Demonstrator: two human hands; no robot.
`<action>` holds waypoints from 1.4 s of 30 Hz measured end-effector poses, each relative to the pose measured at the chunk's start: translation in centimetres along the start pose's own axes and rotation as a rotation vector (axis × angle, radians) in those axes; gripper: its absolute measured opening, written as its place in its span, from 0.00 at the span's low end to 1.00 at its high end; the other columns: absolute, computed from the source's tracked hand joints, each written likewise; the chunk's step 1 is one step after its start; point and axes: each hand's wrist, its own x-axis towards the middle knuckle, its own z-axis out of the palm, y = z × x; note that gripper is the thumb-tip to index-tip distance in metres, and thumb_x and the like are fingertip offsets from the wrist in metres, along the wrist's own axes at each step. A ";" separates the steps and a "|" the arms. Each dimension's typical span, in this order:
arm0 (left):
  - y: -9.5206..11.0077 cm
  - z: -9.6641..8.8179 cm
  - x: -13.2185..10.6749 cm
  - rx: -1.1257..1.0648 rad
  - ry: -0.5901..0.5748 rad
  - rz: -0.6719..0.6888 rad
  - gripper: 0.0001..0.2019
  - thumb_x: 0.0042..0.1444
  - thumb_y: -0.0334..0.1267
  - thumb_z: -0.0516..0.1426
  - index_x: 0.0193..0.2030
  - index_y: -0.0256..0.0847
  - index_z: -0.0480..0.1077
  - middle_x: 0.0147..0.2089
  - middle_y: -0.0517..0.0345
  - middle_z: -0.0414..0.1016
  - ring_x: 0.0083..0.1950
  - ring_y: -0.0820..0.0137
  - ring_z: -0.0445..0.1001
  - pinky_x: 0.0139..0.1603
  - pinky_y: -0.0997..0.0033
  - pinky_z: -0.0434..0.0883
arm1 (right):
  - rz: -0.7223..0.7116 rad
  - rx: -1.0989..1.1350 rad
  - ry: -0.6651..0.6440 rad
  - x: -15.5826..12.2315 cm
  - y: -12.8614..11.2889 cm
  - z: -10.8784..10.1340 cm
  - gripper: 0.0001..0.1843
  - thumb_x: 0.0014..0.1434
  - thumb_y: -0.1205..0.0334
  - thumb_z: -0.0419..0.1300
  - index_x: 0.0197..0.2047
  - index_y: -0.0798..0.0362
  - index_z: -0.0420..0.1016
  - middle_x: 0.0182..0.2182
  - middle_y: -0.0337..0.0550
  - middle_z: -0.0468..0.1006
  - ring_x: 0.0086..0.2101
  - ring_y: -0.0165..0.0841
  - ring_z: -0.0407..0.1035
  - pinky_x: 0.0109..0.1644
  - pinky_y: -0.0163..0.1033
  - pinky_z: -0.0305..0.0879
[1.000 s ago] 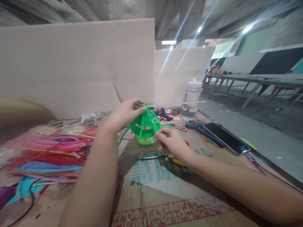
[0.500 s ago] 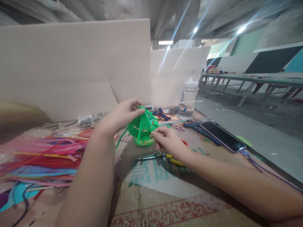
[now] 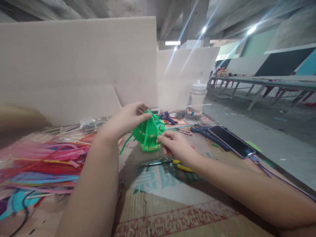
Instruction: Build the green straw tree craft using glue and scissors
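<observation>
A green cone-shaped craft piece made of pipe cleaners [image 3: 148,133] stands upright on the table, with a round green base and loose strands hanging at its sides. My left hand [image 3: 138,113] grips it near its top, thumb on the front and fingers behind. At its lower right edge, my right hand [image 3: 170,143] pinches the end of a green strand between thumb and fingertips. The other right fingers are curled in. Below the right hand lie scissors [image 3: 184,167] with yellow handles, partly covered by the hand and wrist.
Bundles of coloured pipe cleaners [image 3: 49,161] lie on the left. Behind the piece are a blue glue gun [image 3: 169,118] and a clear water bottle [image 3: 196,102]. Blue-handled pliers [image 3: 209,137] and a phone [image 3: 232,141] lie to the right. A white board [image 3: 79,65] stands at the back.
Both hands keep nearly the same hold on the green piece. The whole view has shifted very slightly; nothing else visibly moves.
</observation>
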 end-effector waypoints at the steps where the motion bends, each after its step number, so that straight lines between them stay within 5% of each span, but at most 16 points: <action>1: 0.1 0.0 0.0 0.005 0.002 0.001 0.17 0.56 0.48 0.57 0.47 0.41 0.72 0.44 0.54 0.78 0.44 0.63 0.76 0.40 0.68 0.69 | 0.002 0.004 -0.003 0.0 0.0 0.0 0.11 0.63 0.58 0.56 0.30 0.52 0.69 0.12 0.30 0.68 0.13 0.22 0.57 0.16 0.28 0.50; 15: -0.2 0.0 0.1 -0.016 -0.004 0.019 0.16 0.57 0.48 0.57 0.47 0.42 0.72 0.46 0.53 0.78 0.45 0.63 0.76 0.42 0.67 0.70 | 0.002 -0.049 -0.033 0.0 -0.3 -0.2 0.13 0.64 0.55 0.55 0.31 0.52 0.71 0.12 0.31 0.68 0.12 0.23 0.55 0.16 0.29 0.48; 23: -0.2 0.2 0.1 -0.028 0.011 -0.013 0.17 0.57 0.47 0.56 0.49 0.41 0.72 0.47 0.53 0.78 0.45 0.64 0.75 0.39 0.68 0.69 | -0.255 -0.249 0.050 0.7 -0.5 -1.9 0.16 0.63 0.52 0.56 0.28 0.53 0.69 0.14 0.33 0.68 0.17 0.25 0.61 0.22 0.31 0.56; 29: -0.4 0.4 0.2 -0.047 -0.003 0.006 0.17 0.57 0.48 0.56 0.49 0.42 0.72 0.47 0.53 0.78 0.45 0.63 0.76 0.40 0.67 0.70 | -0.128 -0.119 -0.018 1.0 -0.4 -2.1 0.16 0.63 0.51 0.54 0.33 0.54 0.73 0.13 0.32 0.68 0.13 0.25 0.57 0.18 0.31 0.51; 42: 0.7 0.4 -0.3 0.013 -0.019 0.047 0.16 0.57 0.48 0.55 0.48 0.42 0.72 0.47 0.53 0.79 0.46 0.62 0.76 0.43 0.66 0.70 | -0.090 -0.087 -0.065 0.5 0.0 -1.6 0.21 0.63 0.51 0.56 0.22 0.52 0.65 0.14 0.32 0.68 0.13 0.22 0.54 0.17 0.30 0.49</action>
